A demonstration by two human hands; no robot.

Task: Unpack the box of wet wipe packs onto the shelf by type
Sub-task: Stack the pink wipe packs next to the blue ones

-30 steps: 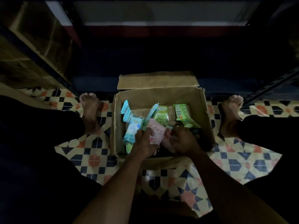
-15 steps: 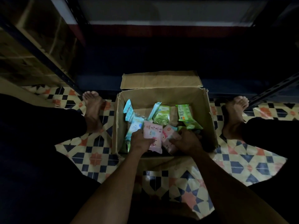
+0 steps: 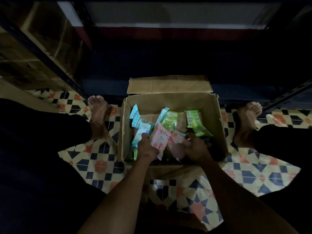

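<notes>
You sit on a tiled floor (image 3: 94, 164) with your legs spread, and a dark metal shelf (image 3: 168, 65) stands in front of you, its lowest level just behind the box. To your left, more cardboard cartons (image 3: 33, 53) fill another rack. The open box (image 3: 217, 125) stands on the floor between your two bare feet, its far flap (image 3: 168, 84) folded back toward the shelf. Inside the box the wet wipe packs lie in a loose mix. The blue packs (image 3: 140, 125) are at the left side, some of them standing on edge against the left wall. The green packs (image 3: 194, 120) are toward the far right, one upright and one tilted below it, and one more green pack is near the middle. Both your hands are down in the near part of the box. Your left hand (image 3: 148, 147) holds a pink pack (image 3: 160, 139) at its left edge; the fingers are curled around it and the pack stands tilted. Your right hand (image 3: 195, 149) grips a second pink pack (image 3: 176, 146), which lies just beside the first and touches it; here also the fingers are curled on the pack. The light is weak, so the print on the packs cannot be read, and what lies under your hands is hidden.
</notes>
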